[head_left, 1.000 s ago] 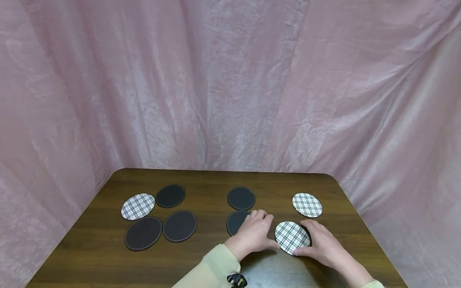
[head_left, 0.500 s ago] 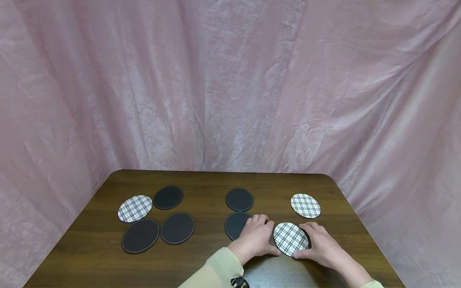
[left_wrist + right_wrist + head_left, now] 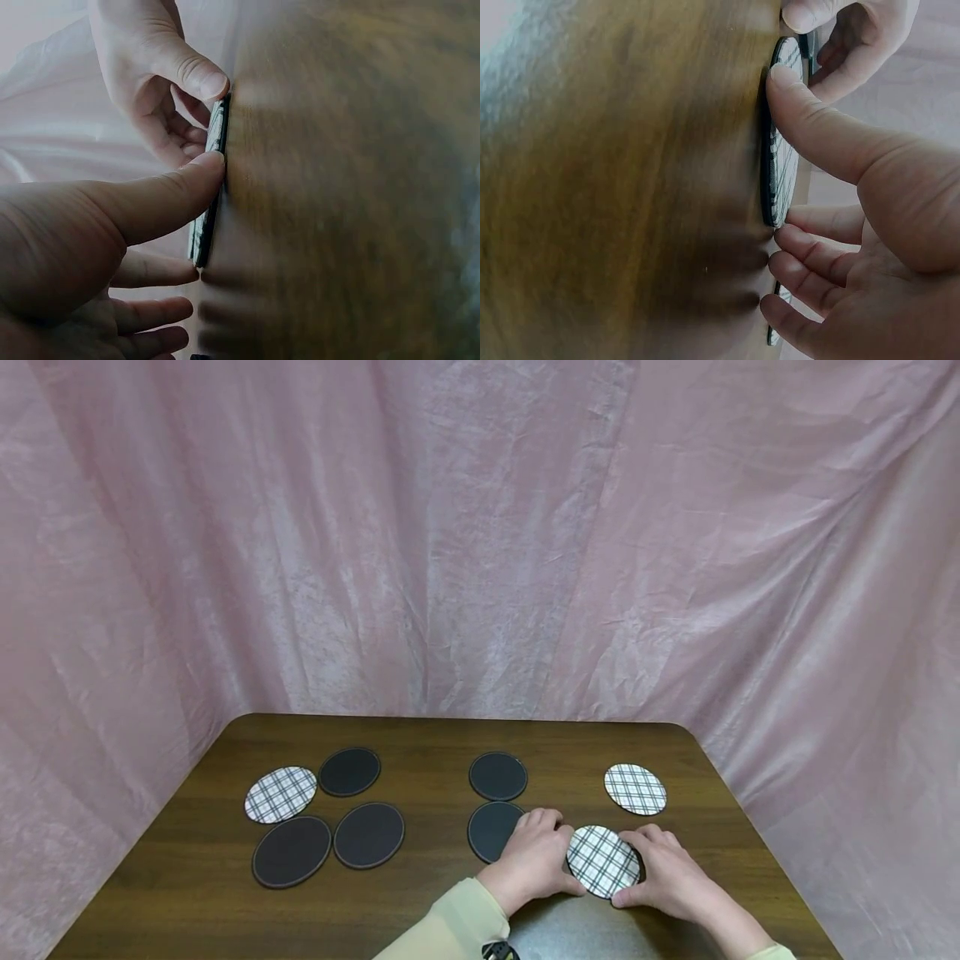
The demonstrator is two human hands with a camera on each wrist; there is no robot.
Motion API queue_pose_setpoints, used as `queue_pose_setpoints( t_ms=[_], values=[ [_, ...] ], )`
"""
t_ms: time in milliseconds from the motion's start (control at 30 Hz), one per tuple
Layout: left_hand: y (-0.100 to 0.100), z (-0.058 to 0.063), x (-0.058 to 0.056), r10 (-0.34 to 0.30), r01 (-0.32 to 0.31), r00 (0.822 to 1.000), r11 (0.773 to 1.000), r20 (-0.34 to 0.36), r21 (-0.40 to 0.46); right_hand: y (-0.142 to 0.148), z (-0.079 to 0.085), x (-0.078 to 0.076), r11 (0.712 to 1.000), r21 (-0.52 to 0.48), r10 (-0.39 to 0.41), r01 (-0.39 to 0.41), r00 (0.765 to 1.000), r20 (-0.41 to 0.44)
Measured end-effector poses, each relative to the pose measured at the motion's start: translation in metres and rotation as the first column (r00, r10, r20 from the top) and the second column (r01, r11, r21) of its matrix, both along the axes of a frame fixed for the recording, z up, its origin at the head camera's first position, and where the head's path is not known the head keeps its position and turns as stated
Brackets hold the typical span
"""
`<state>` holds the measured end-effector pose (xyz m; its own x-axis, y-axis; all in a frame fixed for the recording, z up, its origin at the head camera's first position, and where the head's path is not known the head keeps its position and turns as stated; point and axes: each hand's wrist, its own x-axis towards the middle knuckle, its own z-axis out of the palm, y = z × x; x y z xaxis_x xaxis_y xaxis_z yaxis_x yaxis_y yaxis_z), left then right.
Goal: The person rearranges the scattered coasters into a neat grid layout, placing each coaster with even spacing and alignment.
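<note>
A round plaid coaster [image 3: 602, 860], white with dark lines, lies near the right front of the table between both hands. My right hand [image 3: 669, 875] holds its right edge, with the thumb at the near side and fingers at the far side. My left hand [image 3: 532, 858] is at its left edge, thumb and index fingertip right at the rim. From the left wrist, the coaster [image 3: 208, 187] appears almost edge-on, low over the wood. Part of a dark coaster [image 3: 491, 831] is hidden behind my left hand.
Another dark coaster [image 3: 498, 776] lies behind that one, and a plaid coaster [image 3: 635, 789] sits at the back right. On the left are a plaid coaster [image 3: 281, 794] and several dark coasters [image 3: 369, 835]. Pink curtains [image 3: 480, 527] surround the brown wooden table [image 3: 427, 910].
The plaid coaster between my hands has shifted slightly left and toward me, its rim now closer to my left hand. My right hand has moved along with it. The other coasters have stayed put.
</note>
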<state>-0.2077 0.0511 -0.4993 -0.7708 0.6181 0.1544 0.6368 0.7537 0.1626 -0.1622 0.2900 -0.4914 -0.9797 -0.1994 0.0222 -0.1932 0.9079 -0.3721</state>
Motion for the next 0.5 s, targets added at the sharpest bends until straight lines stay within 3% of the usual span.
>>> queue_pose_setpoints(
  t_ms=[500],
  values=[
    [0.0021, -0.0011, 0.0015, 0.005, -0.005, 1.0, 1.0, 0.019, -0.025, -0.007, 0.0015, 0.0046, 1.0, -0.015, 0.0, 0.0, 1.0, 0.0]
  ],
)
